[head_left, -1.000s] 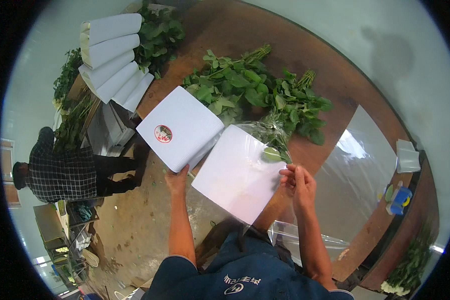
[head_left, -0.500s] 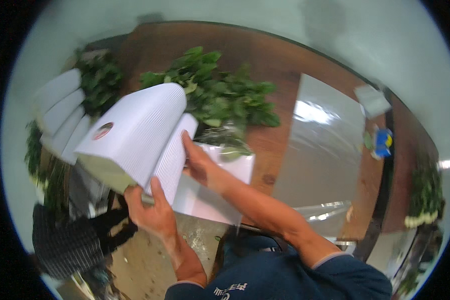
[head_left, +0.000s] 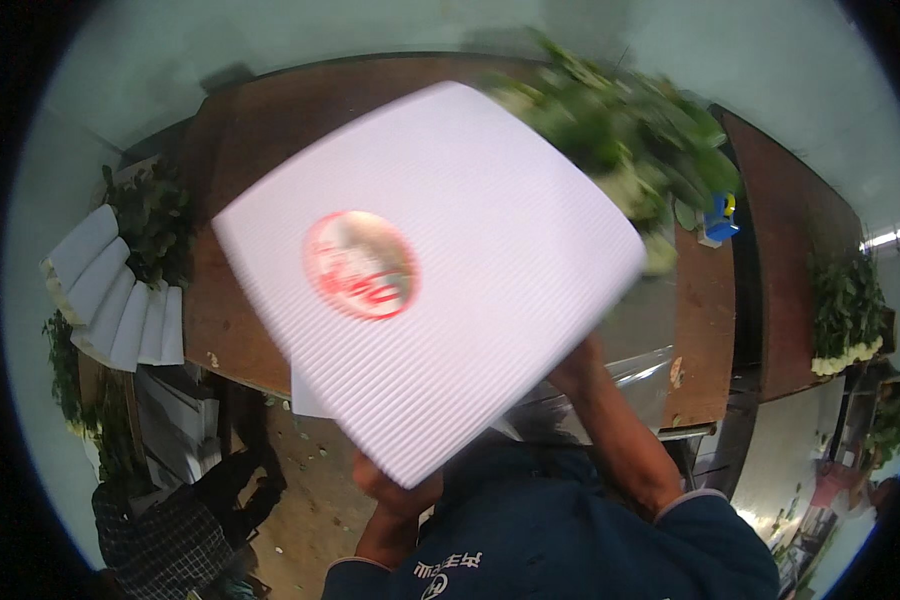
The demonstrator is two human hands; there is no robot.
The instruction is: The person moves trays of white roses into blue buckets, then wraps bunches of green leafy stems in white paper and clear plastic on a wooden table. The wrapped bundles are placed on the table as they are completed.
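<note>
Nearest, below the sheet: left hand (head_left: pixel 395 490) gripping the lower edge of one large white corrugated sheet (head_left: pixel 470 300), fingers curling under it, thumb side hidden. Just right of that lower edge, right hand (head_left: pixel 575 365) reaching up behind the sheet; only wrist and forearm showing, so cannot tell whether closed or spread. Both sleeves dark blue, coming in under the sheet.

Sheet itself being held up, tilted, filling the middle of the view and blurring; one round red sticker (head_left: pixel 360 265) sitting left of its centre. One smaller white corner (head_left: pixel 308 398) peeking out under the sheet's lower left edge.

Behind the sheet: brown wooden table (head_left: pixel 240 190) spreading out on both sides. Past the sheet's upper right corner, one blurred bunch of green leafy stems (head_left: pixel 630 130) lying on the table. Beyond that bunch, right of the sheet, one small blue object (head_left: pixel 720 222).

Left of the sheet, one fanned stack of white wrapped bundles (head_left: pixel 115 300), about five counted, with dark foliage (head_left: pixel 150 215) behind. Lower left of the sheet, one other person in a checked shirt (head_left: pixel 165 545) crouching on the floor. Far right of the sheet, more greenery (head_left: pixel 845 305) standing along a second wooden counter (head_left: pixel 780 250).
</note>
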